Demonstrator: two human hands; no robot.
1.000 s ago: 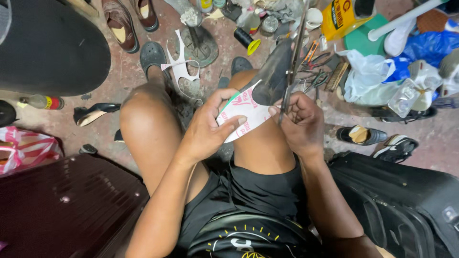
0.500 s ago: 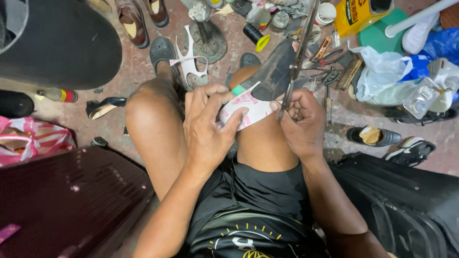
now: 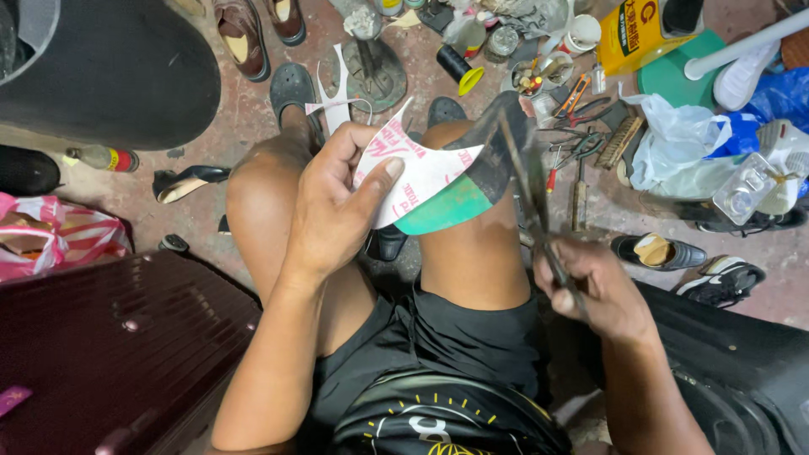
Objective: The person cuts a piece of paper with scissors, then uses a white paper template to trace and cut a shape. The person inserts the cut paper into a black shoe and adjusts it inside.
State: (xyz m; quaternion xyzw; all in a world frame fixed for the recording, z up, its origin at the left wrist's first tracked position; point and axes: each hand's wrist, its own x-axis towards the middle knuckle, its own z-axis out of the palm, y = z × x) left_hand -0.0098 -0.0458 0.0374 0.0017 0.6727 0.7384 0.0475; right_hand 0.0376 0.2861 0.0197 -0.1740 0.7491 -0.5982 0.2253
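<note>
Scissors meet the insole sheet's edge — hands apart.

Bare forearms, no sleeves reaching the wrists. Black shorts cover the thighs, knees bare. A black shirt carries a yellow sunburst print with white marks. No rings or watch visible.

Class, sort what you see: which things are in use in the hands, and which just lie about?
In use: left hand holds sheet; right hand holds scissors.

Lying about: brown shoes, yellow can, brush, plastic bag, suitcase.
</note>
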